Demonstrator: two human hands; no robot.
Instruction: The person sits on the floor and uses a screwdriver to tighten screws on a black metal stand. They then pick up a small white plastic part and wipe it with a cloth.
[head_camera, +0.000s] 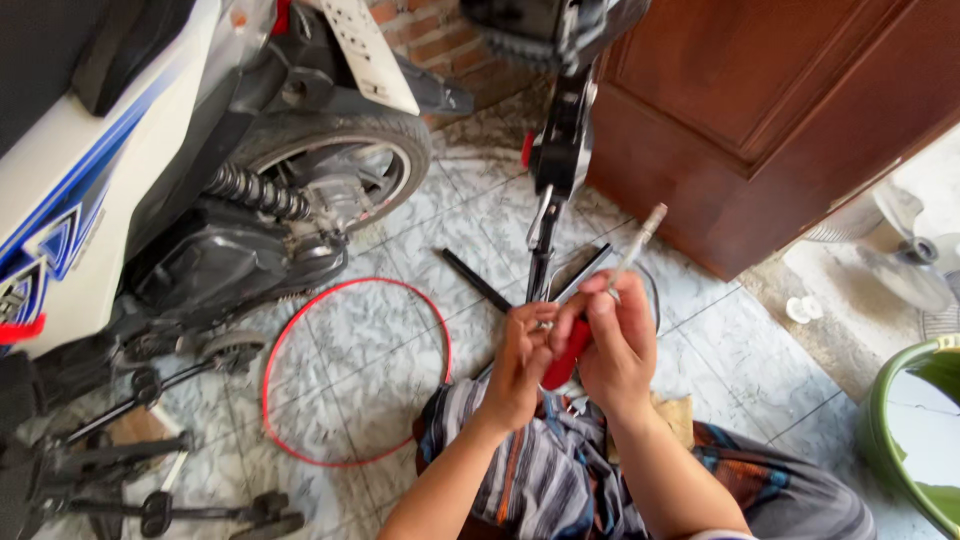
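My right hand (618, 345) grips a screwdriver with a red handle (566, 358), and its metal shaft (636, 243) points up and away from me. My left hand (519, 365) is closed against the same red handle and presses on my right hand from the left. Both hands hover over my lap, which is covered by striped cloth (540, 470). Just past my fingers stands a black bicycle fork (543, 235), upright on the tiled floor. What my left fingertips pinch is hidden.
A white and blue scooter with its rear wheel (335, 165) fills the left side. A red hoop (355, 370) lies on the tiles. Black bicycle parts (150, 500) lie at lower left. A brown wooden cabinet (770, 120) stands at upper right; a green basin (915, 430) sits at far right.
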